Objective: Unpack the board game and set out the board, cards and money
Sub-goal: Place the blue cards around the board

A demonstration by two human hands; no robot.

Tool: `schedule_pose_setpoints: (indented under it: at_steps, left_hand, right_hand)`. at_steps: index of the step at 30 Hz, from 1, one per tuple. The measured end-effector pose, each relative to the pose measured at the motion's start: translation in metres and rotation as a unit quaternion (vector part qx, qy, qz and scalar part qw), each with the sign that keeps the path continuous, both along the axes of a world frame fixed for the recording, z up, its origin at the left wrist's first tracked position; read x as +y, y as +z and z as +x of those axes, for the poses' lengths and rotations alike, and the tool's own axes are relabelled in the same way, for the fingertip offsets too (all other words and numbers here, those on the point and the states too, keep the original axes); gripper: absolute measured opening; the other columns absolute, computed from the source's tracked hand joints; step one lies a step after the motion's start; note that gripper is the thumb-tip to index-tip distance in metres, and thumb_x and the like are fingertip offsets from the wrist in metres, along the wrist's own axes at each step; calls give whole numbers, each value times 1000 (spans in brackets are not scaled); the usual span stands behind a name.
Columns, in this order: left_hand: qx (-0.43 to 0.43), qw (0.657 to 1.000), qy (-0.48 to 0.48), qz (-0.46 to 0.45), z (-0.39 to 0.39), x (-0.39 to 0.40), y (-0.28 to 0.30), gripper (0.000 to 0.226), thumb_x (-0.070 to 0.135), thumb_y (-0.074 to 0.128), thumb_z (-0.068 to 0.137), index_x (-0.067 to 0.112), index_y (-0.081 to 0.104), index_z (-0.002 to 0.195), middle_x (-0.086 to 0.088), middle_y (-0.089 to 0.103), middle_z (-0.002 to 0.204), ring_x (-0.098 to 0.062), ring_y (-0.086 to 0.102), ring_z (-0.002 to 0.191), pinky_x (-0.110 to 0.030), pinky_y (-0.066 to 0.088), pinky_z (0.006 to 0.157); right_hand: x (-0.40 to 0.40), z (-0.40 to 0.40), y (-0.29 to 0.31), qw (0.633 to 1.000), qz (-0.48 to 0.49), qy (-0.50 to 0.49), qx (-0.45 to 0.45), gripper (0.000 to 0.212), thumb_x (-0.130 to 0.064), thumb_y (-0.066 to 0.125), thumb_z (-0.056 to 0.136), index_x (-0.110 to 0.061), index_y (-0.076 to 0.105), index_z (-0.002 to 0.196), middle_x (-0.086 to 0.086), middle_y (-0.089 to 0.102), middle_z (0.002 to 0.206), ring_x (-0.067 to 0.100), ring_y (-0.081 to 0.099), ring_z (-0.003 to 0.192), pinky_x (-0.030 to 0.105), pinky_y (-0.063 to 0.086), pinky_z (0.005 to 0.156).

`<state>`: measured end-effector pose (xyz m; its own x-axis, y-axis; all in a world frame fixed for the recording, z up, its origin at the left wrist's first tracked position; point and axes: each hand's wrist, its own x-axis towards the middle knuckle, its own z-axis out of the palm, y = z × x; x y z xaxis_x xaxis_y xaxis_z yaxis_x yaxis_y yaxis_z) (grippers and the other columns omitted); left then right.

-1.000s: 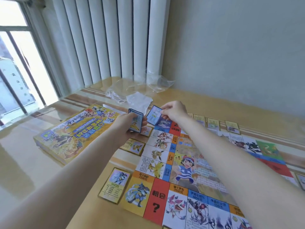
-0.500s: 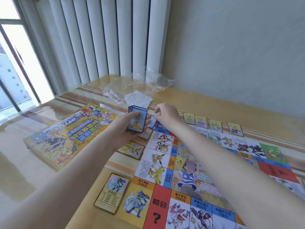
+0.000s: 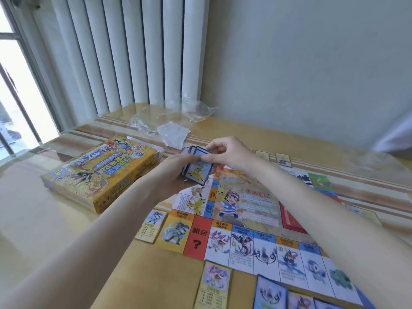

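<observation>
Left hand (image 3: 172, 172) grips card stack (image 3: 196, 167) | right hand (image 3: 225, 153) pinches top card | advice: peel one, lay toward board (image 3: 245, 210) 12 o'clock edge.

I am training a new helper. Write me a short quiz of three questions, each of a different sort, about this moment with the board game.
1. True or false: the left hand holds a stack of blue-bordered cards.
2. Where does the yellow game box lie? A) on top of the game board B) on the table, left of the board C) against the wall
3. Fill in: the right hand pinches the top ____ of the stack.

Key:
1. True.
2. B.
3. Card.
</observation>
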<state>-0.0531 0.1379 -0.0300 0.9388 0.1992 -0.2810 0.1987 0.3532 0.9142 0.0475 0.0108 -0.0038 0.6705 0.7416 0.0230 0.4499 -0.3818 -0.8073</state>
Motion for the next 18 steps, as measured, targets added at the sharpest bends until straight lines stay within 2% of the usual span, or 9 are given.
schedule_pose_setpoints:
  at_steps: [2, 5, 7, 10, 12, 14, 16, 18]
  left_hand:
    - [-19, 999, -9, 28, -5, -9, 7, 23, 16, 52, 94, 4, 59, 112, -14, 66, 103, -21, 65, 87, -30, 57, 72]
    - [-52, 999, 2, 6, -12, -14, 20, 16, 15, 50, 95, 5, 61, 103, -13, 67, 97, -21, 66, 83, -30, 56, 76]
    - [-67, 998, 13, -3, -17, -15, 27, 14, 10, 50, 94, 4, 60, 101, -13, 67, 95, -20, 67, 82, -27, 59, 71]
    - [-83, 995, 21, 45, -26, -18, 29, 12, 1, 54, 90, 4, 59, 100, -12, 66, 95, -21, 66, 83, -23, 58, 64]
    - [-87, 992, 59, 77, -31, -18, 26, 15, -2, 57, 87, 5, 59, 101, -13, 65, 98, -22, 66, 83, -24, 58, 65]
    - [-85, 985, 125, 81, -35, -11, 20, 18, -3, 58, 86, 5, 58, 102, -14, 63, 101, -23, 64, 85, -28, 58, 72]
    - [-79, 978, 179, 71, -40, -2, 18, 17, -2, 58, 87, 6, 57, 101, -13, 63, 100, -23, 63, 84, -28, 57, 72]
    - [-67, 969, 223, 78, -48, 9, 17, 15, -1, 57, 88, 6, 56, 102, -12, 62, 96, -24, 63, 83, -29, 56, 66]
  right_hand:
    - [-13, -6, 8, 1000, -6, -13, -3, 12, -23, 72, 80, -17, 64, 84, 8, 69, 82, 19, 62, 66, 31, 51, 64]
    - [-28, -12, 19, 997, 51, -54, 22, 11, -17, 71, 82, -8, 64, 85, 6, 66, 77, 14, 60, 56, 21, 51, 54]
    - [-33, -18, 21, 988, 104, -82, 75, 14, -17, 69, 83, -5, 63, 84, 6, 66, 73, 12, 61, 53, 18, 48, 47]
    - [-28, -30, 13, 974, 137, -119, 133, 24, -26, 66, 86, -3, 62, 83, 9, 66, 72, 17, 61, 58, 19, 48, 47]
    - [-20, -39, 5, 959, 167, -144, 177, 24, -28, 66, 85, -4, 62, 85, 8, 64, 72, 18, 59, 59, 21, 47, 48]
    - [-7, -50, -4, 948, 192, -143, 209, 16, -22, 67, 85, -7, 63, 84, 6, 62, 75, 17, 55, 60, 22, 45, 49]
    - [8, -60, -11, 952, 198, -129, 194, 7, -11, 67, 85, -12, 62, 81, 4, 62, 81, 15, 55, 64, 22, 44, 53]
    - [21, -65, -16, 954, 199, -148, 169, 8, -6, 65, 85, -11, 62, 90, 6, 64, 88, 16, 56, 67, 23, 43, 57]
